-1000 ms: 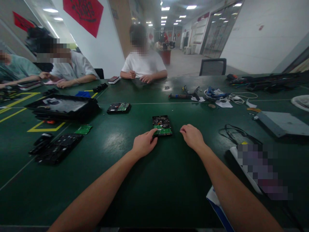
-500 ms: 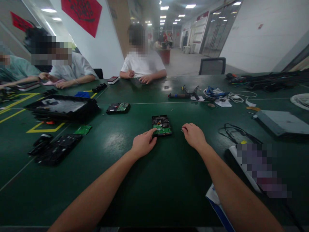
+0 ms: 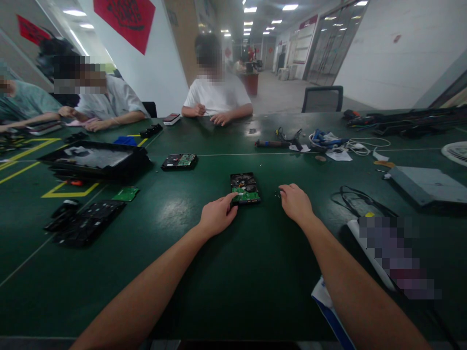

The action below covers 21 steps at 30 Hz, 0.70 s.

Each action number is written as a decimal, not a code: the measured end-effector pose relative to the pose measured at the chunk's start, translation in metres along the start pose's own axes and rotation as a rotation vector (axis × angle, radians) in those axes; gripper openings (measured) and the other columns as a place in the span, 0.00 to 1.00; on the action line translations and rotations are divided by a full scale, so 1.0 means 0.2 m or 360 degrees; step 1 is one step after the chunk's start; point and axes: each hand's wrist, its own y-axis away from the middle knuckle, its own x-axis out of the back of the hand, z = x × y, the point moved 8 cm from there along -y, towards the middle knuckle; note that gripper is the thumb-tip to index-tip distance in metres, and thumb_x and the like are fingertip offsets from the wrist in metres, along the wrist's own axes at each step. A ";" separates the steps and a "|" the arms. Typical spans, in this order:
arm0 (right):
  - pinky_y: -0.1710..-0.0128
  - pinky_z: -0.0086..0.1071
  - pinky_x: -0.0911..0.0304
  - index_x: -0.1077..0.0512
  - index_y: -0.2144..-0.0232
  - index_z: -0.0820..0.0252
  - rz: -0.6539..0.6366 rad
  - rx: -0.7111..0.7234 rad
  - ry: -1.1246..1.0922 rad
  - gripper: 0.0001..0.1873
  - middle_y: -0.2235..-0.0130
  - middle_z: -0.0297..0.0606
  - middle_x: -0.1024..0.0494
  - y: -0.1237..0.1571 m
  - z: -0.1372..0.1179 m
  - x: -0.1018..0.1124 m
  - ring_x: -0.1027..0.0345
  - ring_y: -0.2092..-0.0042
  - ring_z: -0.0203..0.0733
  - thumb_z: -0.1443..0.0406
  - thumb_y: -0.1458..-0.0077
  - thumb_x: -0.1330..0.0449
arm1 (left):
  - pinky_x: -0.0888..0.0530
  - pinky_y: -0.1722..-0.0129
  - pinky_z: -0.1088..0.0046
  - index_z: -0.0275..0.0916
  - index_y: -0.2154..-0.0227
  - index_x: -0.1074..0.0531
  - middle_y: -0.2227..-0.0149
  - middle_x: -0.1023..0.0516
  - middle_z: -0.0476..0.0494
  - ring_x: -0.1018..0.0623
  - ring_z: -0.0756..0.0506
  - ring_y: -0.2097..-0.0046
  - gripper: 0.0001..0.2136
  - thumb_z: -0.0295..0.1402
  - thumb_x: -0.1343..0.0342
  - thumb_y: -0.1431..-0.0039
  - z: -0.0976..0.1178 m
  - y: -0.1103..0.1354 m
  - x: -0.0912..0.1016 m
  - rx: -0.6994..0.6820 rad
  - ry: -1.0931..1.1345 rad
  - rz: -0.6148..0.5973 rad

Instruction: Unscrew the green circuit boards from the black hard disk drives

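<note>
A hard drive (image 3: pixel 245 183) lies on the green table with its green circuit board facing up. My left hand (image 3: pixel 219 213) grips its near left corner, the index finger on the board and the thumb by the near edge. To the right of the drive, several tiny pieces that look like screws (image 3: pixel 277 194) rest on the tabletop. Just beside them is my right hand (image 3: pixel 295 201), its fingertips slightly apart and nothing visible in them. Its palm side is hidden.
A second hard drive (image 3: pixel 179 161) lies farther left, near a black tray (image 3: pixel 95 160) and a loose green circuit board (image 3: pixel 126 194). An electric screwdriver (image 3: pixel 272 144), cables (image 3: pixel 359 145) and a grey metal case (image 3: pixel 426 184) are on the right. A person (image 3: pixel 219 99) sits opposite.
My right hand has shifted slightly right and its pinched fingertips have loosened, so the tiny pieces on the table now show. The left hand stays on the hard drive.
</note>
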 end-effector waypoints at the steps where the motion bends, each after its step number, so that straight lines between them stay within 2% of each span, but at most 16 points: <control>1: 0.57 0.40 0.32 0.27 0.40 0.60 -0.0010 -0.0002 -0.0003 0.22 0.45 0.50 0.25 0.00 0.01 -0.01 0.26 0.52 0.50 0.61 0.28 0.52 | 0.31 0.66 0.70 0.49 0.33 0.37 0.59 0.19 0.46 0.20 0.44 0.62 0.24 0.43 0.49 0.30 0.00 0.00 0.00 -0.0002 0.0001 0.0001; 6: 0.58 0.40 0.31 0.25 0.43 0.57 -0.0038 0.0036 0.0020 0.21 0.46 0.48 0.26 0.00 0.00 -0.03 0.26 0.54 0.49 0.57 0.29 0.48 | 0.30 0.66 0.70 0.49 0.33 0.36 0.60 0.20 0.47 0.20 0.44 0.62 0.24 0.43 0.49 0.30 0.00 0.00 0.00 0.0001 0.0015 0.0006; 13: 0.56 0.38 0.33 0.21 0.55 0.58 -0.0013 0.0100 -0.0010 0.14 0.54 0.43 0.23 0.00 -0.02 -0.03 0.26 0.55 0.46 0.60 0.31 0.45 | 0.29 0.65 0.70 0.50 0.33 0.37 0.59 0.19 0.46 0.20 0.44 0.61 0.25 0.43 0.49 0.30 0.00 0.00 0.00 0.0003 0.0012 -0.0002; 21: 0.57 0.38 0.34 0.21 0.54 0.55 0.0020 0.0103 -0.0047 0.14 0.54 0.42 0.21 -0.02 -0.02 -0.02 0.27 0.56 0.45 0.61 0.30 0.46 | 0.28 0.64 0.69 0.48 0.33 0.38 0.62 0.20 0.49 0.20 0.45 0.63 0.24 0.42 0.48 0.30 -0.01 0.01 0.00 -0.0003 0.0102 0.0088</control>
